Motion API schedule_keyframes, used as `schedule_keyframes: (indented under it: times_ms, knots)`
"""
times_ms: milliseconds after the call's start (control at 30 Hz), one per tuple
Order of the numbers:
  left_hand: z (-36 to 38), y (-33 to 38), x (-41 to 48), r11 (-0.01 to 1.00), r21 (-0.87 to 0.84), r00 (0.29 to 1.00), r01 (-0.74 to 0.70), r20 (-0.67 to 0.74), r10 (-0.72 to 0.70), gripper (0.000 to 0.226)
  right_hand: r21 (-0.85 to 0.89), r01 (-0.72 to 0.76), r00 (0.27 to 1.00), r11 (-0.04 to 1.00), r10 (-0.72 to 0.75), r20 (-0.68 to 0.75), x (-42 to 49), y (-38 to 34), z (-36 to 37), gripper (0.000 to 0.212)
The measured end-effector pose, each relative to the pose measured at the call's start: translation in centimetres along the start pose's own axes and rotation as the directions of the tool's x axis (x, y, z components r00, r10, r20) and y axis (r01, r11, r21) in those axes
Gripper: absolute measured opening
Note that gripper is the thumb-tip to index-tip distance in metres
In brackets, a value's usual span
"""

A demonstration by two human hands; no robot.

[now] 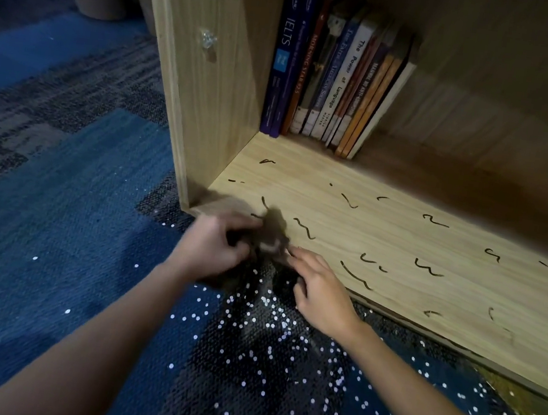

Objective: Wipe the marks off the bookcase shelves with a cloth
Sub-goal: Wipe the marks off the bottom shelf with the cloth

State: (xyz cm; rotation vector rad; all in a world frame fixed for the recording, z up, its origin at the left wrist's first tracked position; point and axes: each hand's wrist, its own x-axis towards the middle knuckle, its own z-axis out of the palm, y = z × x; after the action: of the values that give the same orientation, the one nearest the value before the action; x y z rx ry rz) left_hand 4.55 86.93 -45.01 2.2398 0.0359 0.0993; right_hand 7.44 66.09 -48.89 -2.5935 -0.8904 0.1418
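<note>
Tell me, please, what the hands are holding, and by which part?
The left hand grips a dark cloth by its bunched left side; the right hand has fingers on its right side, but blur hides whether they pinch it.

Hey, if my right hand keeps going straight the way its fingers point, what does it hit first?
Most likely the dark cloth bunched just ahead of the right hand at the front edge of the shelf; the blur hides whether they already touch. Beyond it lies the bookcase's left side panel.

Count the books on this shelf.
11 books by visible spines: one row on the shelf, back left, against the side panel. Thin ones may be hidden.
</note>
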Motion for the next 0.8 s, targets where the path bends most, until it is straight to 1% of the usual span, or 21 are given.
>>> schedule_keyframes:
  times_ms: [33,67,100,133,167,200,233,267,300,333,367,400,433,467,500,533,567,633,667,733,800]
  knots:
    - [-0.4,-0.2,0.6,0.999,0.045,0.989,-0.025,-0.141,0.031,0.045,-0.009,-0.004,1.000,1.000,0.005,0.001,-0.1,0.1,0.0,0.055]
    - [-0.7,-0.5,1.0,0.994,0.106,0.969,0.001,-0.245,0.025,0.047,-0.013,-0.007,1.000,1.000,0.007,0.007,-0.2,0.1,0.0,0.056]
    - [-0.9,-0.9,1.1,0.983,0.174,0.959,0.063,-0.282,-0.012,0.047,-0.011,-0.008,1.000,1.000,0.008,0.011,-0.2,0.1,0.0,0.056]
    - [-0.9,-1.3,1.0,0.964,0.239,0.972,0.121,-0.224,-0.066,0.047,-0.010,-0.007,1.000,1.000,0.007,0.014,-0.2,0.0,-0.1,0.056]
    - [-0.5,-1.5,0.5,0.946,0.291,0.989,0.140,-0.094,-0.117,0.044,-0.010,-0.007,1.000,1.000,0.007,0.018,-0.2,0.0,-0.1,0.056]
    - [0.1,-1.8,-0.1,0.940,0.319,0.987,0.118,0.064,-0.145,0.040,-0.007,-0.006,1.000,1.000,0.006,0.018,-0.3,0.0,-0.1,0.056]
    - [0.5,-2.0,-1.0,0.942,0.325,0.974,0.076,0.176,-0.140,0.036,-0.004,-0.005,1.000,1.000,0.006,0.021,-0.3,0.1,-0.1,0.057]
    - [0.7,-2.2,-1.9,0.954,0.298,0.976,0.041,0.191,-0.101,0.034,0.000,-0.003,1.000,1.000,0.003,0.027,-0.3,0.1,-0.1,0.057]
    - [0.6,-2.3,-2.2,0.969,0.248,0.992,0.014,0.121,-0.045,0.036,0.005,-0.003,0.999,1.000,0.003,0.034,-0.3,0.2,-0.1,0.057]
    - [0.2,-2.4,-2.1,0.981,0.196,1.000,-0.011,-0.010,0.013,0.039,0.011,-0.008,0.999,1.000,0.007,0.036,-0.3,0.2,-0.1,0.057]
    - [-0.1,-2.4,-1.8,0.985,0.172,0.987,-0.028,-0.150,0.054,0.039,0.018,-0.013,0.999,1.000,0.013,0.035,-0.2,0.3,-0.1,0.057]
    - [-0.3,-2.3,-1.4,0.985,0.171,0.968,-0.026,-0.240,0.067,0.037,0.023,-0.018,0.999,1.000,0.017,0.033,-0.2,0.3,-0.1,0.057]
    - [-0.5,-2.0,-1.1,0.983,0.184,0.965,-0.005,-0.258,0.054,0.035,0.024,-0.021,0.999,0.999,0.020,0.034,-0.2,0.3,-0.1,0.057]
    - [-0.5,-1.8,-0.7,0.979,0.204,0.981,0.028,-0.193,0.012,0.035,0.024,-0.021,0.999,0.999,0.020,0.034,-0.2,0.2,-0.1,0.057]
    - [-0.3,-1.4,-0.5,0.963,0.263,0.997,0.060,-0.054,-0.047,0.035,0.022,-0.023,0.999,0.999,0.022,0.043,-0.2,0.3,-0.1,0.057]
    - [-0.2,-1.1,-0.5,0.939,0.340,0.994,0.055,0.071,-0.084,0.034,0.021,-0.024,0.998,1.000,0.022,0.053,-0.1,0.3,-0.2,0.057]
    - [-0.1,-1.1,-0.4,0.927,0.374,0.992,0.032,0.100,-0.075,0.032,0.021,-0.021,0.998,1.000,0.020,0.062,-0.1,0.4,-0.3,0.057]
    - [-0.5,-0.9,-0.3,0.950,0.312,0.998,0.032,-0.062,-0.013,0.030,0.036,-0.012,0.997,0.999,0.009,0.076,0.1,0.6,-0.3,0.056]
    - [-0.6,-0.7,-0.2,0.952,0.305,0.993,0.035,-0.116,0.001,0.029,0.045,-0.011,0.997,0.999,0.007,0.082,0.0,0.7,-0.3,0.056]
    - [-0.7,-0.5,-0.2,0.947,0.315,0.994,0.057,-0.111,-0.023,0.028,0.058,-0.026,0.995,0.998,0.020,0.097,0.0,0.6,-0.2,0.055]
    - [-0.1,-0.2,-0.4,0.968,0.246,0.988,0.043,-0.154,-0.005,0.030,0.095,-0.061,0.995,0.994,0.053,0.088,0.1,0.1,-0.6,0.047]
